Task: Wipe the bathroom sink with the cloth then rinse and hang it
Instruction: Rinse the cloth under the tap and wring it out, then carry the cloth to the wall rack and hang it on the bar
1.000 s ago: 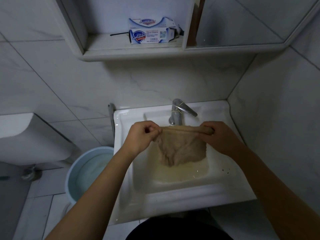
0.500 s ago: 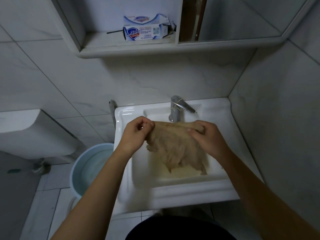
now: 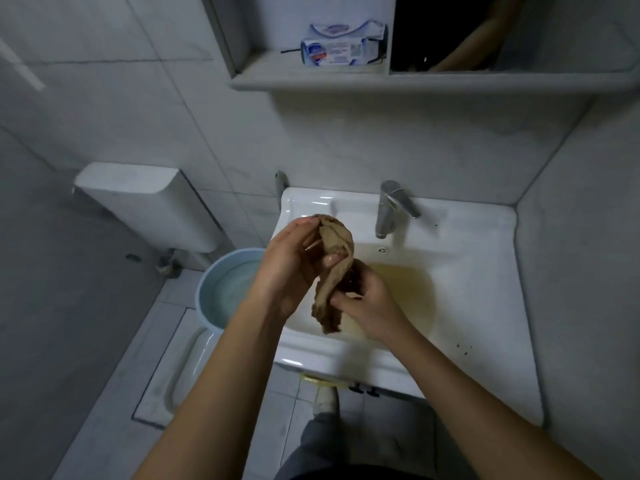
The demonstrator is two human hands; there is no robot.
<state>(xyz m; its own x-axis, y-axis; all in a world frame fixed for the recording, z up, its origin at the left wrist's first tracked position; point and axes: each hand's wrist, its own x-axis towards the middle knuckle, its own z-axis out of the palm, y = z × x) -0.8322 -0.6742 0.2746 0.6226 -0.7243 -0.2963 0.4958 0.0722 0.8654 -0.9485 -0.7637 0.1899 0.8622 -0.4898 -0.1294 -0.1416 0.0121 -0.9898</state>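
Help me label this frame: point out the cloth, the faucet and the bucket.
cloth [image 3: 331,284], head view, twisted middle section.
faucet [image 3: 385,213], head view, upright chrome body.
bucket [image 3: 239,253], head view, upper rim.

The left hand [image 3: 291,268] grips the top of a bunched brown fabric cloth [image 3: 331,285] over the white ceramic sink [image 3: 485,306]; the right hand [image 3: 367,306], at its four o'clock, grips lower.
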